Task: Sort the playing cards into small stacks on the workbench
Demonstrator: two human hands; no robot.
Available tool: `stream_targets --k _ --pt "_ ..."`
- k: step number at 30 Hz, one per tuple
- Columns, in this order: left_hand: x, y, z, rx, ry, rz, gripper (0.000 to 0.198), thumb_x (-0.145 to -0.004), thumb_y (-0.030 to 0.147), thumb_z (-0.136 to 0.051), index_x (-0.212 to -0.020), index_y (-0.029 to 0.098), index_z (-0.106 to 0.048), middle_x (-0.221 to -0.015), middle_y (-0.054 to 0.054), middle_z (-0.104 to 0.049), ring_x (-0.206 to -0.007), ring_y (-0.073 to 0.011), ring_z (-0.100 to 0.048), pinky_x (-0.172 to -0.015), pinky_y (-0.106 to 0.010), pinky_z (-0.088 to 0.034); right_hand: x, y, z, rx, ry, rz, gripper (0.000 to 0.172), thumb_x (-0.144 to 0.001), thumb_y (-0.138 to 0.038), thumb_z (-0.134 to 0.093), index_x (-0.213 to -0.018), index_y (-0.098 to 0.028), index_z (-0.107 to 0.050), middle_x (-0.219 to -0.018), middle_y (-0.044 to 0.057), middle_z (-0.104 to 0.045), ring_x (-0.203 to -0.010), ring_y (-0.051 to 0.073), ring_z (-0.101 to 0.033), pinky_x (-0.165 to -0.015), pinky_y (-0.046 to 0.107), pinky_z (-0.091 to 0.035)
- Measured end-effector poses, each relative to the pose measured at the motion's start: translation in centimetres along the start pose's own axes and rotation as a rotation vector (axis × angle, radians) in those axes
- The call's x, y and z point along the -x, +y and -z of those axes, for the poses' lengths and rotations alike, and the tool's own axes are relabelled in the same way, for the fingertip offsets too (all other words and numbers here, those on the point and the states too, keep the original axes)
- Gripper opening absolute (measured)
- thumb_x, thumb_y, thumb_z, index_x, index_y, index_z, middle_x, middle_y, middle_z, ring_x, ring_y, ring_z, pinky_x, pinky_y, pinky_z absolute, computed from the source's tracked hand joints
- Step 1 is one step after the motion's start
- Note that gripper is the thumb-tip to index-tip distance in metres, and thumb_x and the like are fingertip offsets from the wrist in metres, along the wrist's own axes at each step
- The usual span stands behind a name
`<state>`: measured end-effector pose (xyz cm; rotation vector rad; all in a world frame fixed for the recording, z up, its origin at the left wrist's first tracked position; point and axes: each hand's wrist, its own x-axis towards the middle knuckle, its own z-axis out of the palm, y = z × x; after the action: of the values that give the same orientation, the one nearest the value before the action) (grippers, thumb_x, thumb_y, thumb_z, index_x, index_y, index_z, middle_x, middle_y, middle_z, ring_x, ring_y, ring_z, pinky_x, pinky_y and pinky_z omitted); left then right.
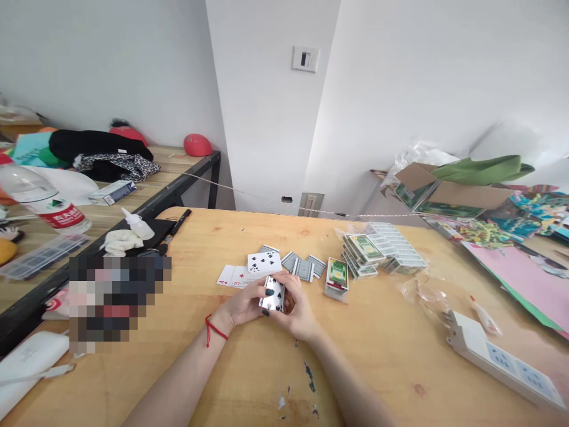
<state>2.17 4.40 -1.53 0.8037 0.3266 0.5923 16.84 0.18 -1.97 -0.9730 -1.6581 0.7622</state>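
Between both hands sits a stack of playing cards (pixel 272 295), its top card white with black spades facing up. My left hand (pixel 244 301), with a red string at the wrist, is closed on its left side, thumb on top. My right hand (pixel 297 308) wraps the right side. Just beyond lies a face-up pile (pixel 264 264) topped by a spade card, with red-suited cards (pixel 231 275) spread at its left. Several grey-backed cards (pixel 303 268) lie face down to the right. A green card box (pixel 336 274) stands near my right hand.
Stacked card boxes (pixel 364 249) and wrapped packs (pixel 395 246) are at the back right. A power strip (pixel 502 356) and glue tube (pixel 485 315) lie on the right. A water bottle (pixel 48 198), small squeeze bottle (pixel 138 224) and white power bank (pixel 33 362) are left.
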Motion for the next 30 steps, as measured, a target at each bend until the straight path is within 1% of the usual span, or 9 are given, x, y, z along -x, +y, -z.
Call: stream_targets --k 5,9,12,16,20,25,28,30 --pt "0.0 -0.4 0.4 0.087 0.011 -0.032 0.044 -0.074 0.021 -0.058 -0.117 0.017 -0.049 -0.098 -0.008 -0.06 -0.087 -0.0177 -0.055 -0.075 -0.028 -0.04 0.2 0.1 -0.2 -0.222 0.0 -0.094 0.052 -0.064 -0.029 -0.067 -0.112 -0.023 -0.048 -0.105 0.008 -0.047 -0.101 0.024 -0.046 -0.084 0.036 -0.04" --pt "0.0 -0.3 0.2 0.119 -0.003 -0.019 0.047 -0.074 0.02 -0.059 -0.119 0.017 -0.047 -0.098 -0.008 -0.06 -0.089 -0.0194 -0.056 -0.079 -0.031 -0.04 0.1 -0.3 -0.2 -0.367 -0.024 -0.164 0.053 -0.064 -0.03 -0.068 -0.112 -0.023 -0.047 -0.107 0.007 -0.047 -0.097 0.022 -0.049 -0.079 0.032 -0.043" --pt "0.0 -0.2 0.1 0.147 -0.022 -0.022 0.043 -0.075 0.022 -0.059 -0.116 0.018 -0.049 -0.095 -0.008 -0.062 -0.089 -0.0196 -0.057 -0.078 -0.031 -0.041 0.0 -0.5 -0.2 -0.416 -0.017 -0.195 0.054 -0.063 -0.032 -0.069 -0.112 -0.023 -0.047 -0.106 0.006 -0.048 -0.093 0.02 -0.051 -0.075 0.03 -0.044" --pt "0.0 -0.2 0.0 0.174 -0.031 -0.018 0.034 -0.076 0.024 -0.059 -0.108 0.018 -0.054 -0.094 -0.007 -0.062 -0.087 -0.0184 -0.057 -0.074 -0.029 -0.043 -0.1 -0.7 -0.1 -0.444 -0.002 -0.219 0.055 -0.062 -0.034 -0.07 -0.111 -0.023 -0.048 -0.106 0.006 -0.05 -0.094 0.021 -0.052 -0.077 0.03 -0.044" --pt "0.1 -0.1 -0.1 0.181 -0.017 -0.022 0.034 -0.076 0.023 -0.058 -0.109 0.018 -0.053 -0.094 -0.007 -0.062 -0.086 -0.0182 -0.058 -0.073 -0.029 -0.044 -0.1 -0.7 0.0 -0.447 0.005 -0.237 0.056 -0.061 -0.035 -0.071 -0.111 -0.022 -0.048 -0.107 0.007 -0.052 -0.094 0.022 -0.053 -0.077 0.03 -0.044" --pt "0.1 0.1 -0.4 0.16 0.008 0.015 0.035 -0.076 0.021 -0.057 -0.11 0.017 -0.051 -0.1 -0.01 -0.061 -0.093 -0.0213 -0.056 -0.081 -0.037 -0.042 -0.1 -0.1 0.1 -0.47 0.043 -0.258 0.061 -0.061 -0.04 -0.069 -0.115 -0.023 -0.045 -0.11 0.008 -0.053 -0.097 0.023 -0.054 -0.078 0.033 -0.046" --pt "0.1 0.0 -0.3 0.144 -0.007 0.009 0.045 -0.075 0.024 -0.059 -0.117 0.017 -0.046 -0.107 -0.012 -0.058 -0.097 -0.0234 -0.054 -0.085 -0.042 -0.039 -0.2 0.4 0.0 -0.537 0.086 -0.238 0.064 -0.062 -0.043 -0.068 -0.117 -0.023 -0.043 -0.113 0.01 -0.054 -0.102 0.025 -0.052 -0.083 0.037 -0.044" --pt "0.0 -0.1 0.0 0.123 -0.003 0.003 0.048 -0.074 0.026 -0.061 -0.119 0.017 -0.045 -0.108 -0.012 -0.056 -0.097 -0.0232 -0.054 -0.085 -0.043 -0.039 -0.3 0.7 0.2 -0.574 0.13 -0.235 0.062 -0.063 -0.043 -0.067 -0.117 -0.023 -0.043 -0.115 0.01 -0.053 -0.105 0.026 -0.05 -0.084 0.039 -0.043"
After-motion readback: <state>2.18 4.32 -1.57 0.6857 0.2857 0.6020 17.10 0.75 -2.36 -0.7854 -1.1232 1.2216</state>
